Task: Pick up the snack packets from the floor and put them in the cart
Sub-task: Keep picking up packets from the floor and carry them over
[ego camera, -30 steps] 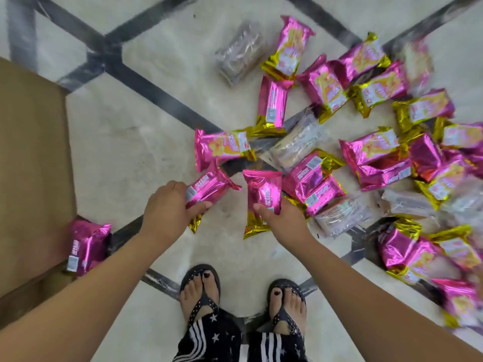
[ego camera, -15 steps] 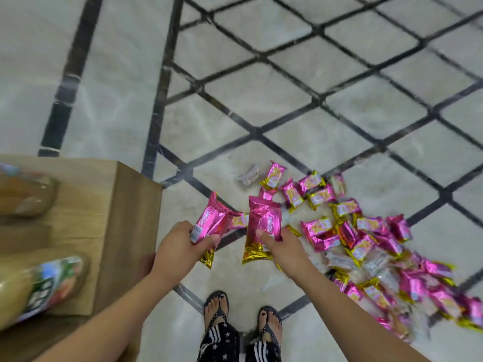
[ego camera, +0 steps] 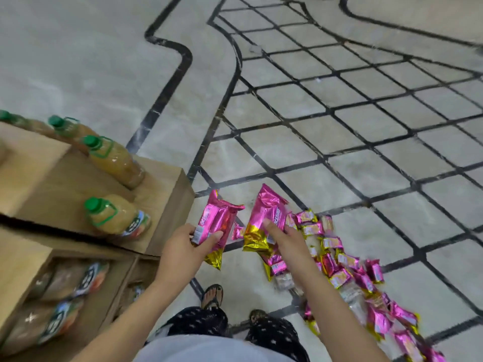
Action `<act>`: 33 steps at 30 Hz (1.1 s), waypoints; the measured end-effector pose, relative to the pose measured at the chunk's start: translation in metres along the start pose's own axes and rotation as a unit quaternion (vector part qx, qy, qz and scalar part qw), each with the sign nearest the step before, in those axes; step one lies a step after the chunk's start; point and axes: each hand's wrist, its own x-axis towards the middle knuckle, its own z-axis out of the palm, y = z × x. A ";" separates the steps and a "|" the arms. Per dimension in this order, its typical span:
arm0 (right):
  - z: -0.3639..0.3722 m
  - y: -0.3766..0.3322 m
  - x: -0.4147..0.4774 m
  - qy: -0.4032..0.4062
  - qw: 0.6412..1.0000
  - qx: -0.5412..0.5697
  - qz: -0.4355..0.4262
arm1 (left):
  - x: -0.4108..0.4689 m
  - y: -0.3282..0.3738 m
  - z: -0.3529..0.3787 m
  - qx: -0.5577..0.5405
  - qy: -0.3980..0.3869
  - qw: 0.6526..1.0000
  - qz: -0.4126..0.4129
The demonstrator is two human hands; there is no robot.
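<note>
Pale marble floor [ego camera: 339,178] with black inlaid lines fills the upper and right frame; at the left stands a wooden shelf unit [ego camera: 162,205] carrying juice bottles [ego camera: 115,160]; near centre, the left hand [ego camera: 183,249] pinches one pink snack packet [ego camera: 217,220] between thumb and fingers; the right hand [ego camera: 285,239] grips another pink packet [ego camera: 266,212] with a gold end; more loose packets [ego camera: 345,270] lie scattered on the floor toward the lower right.

A wooden shelf unit [ego camera: 159,205] stands at the left with juice bottles [ego camera: 115,160] on top and inside; snack packets [ego camera: 347,270] lie strewn on the floor [ego camera: 339,165] to its right, near the person's feet [ego camera: 213,296]
</note>
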 end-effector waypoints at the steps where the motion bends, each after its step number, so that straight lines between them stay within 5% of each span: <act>1: -0.004 0.000 -0.011 -0.012 1.000 -0.006 -0.010 | -0.018 0.002 -0.003 -0.012 0.021 1.000 -0.014; 12: -0.023 0.008 -0.080 -0.187 0.973 -0.125 -0.057 | -0.206 -0.009 0.011 -0.162 0.250 0.936 -0.185; 25: 0.079 0.070 -0.200 -0.435 0.848 -0.292 -0.078 | -0.404 -0.078 -0.001 -0.302 0.448 0.770 -0.339; 33: 0.177 0.155 -0.330 -0.514 0.774 -0.358 -0.092 | -0.545 -0.165 -0.040 -0.310 0.497 0.718 -0.376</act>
